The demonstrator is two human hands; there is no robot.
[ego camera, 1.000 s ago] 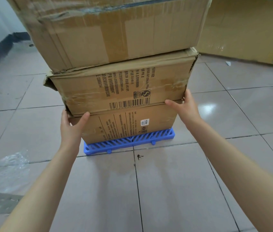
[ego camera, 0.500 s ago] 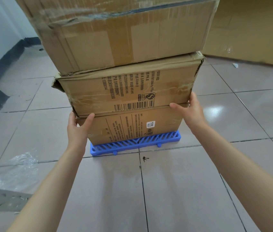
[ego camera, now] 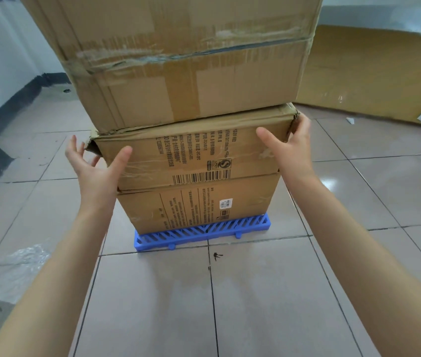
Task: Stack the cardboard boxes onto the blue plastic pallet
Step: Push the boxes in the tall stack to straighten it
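Your left hand [ego camera: 96, 171] and right hand [ego camera: 290, 148], both spread, have moved up from the bottom box [ego camera: 199, 204] to the middle box [ego camera: 191, 155], mid-frame, squaring the stack on the blue pallet [ego camera: 201, 231].

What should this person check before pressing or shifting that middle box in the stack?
1. Left hand placed on the middle box: not ok, open beside its torn left corner, thumb at the front face.
2. Right hand placed: ok, thumb on the front, fingers round the right corner.
3. Bottom box seated on the blue pallet: ok.
4. Top box fits what is under it: not ok, it overhangs the middle box on both sides.
5. Boxes square with each other: not ok, the middle box sits out of line with the bottom one.
6. Back of the stack: cannot tell, hidden.
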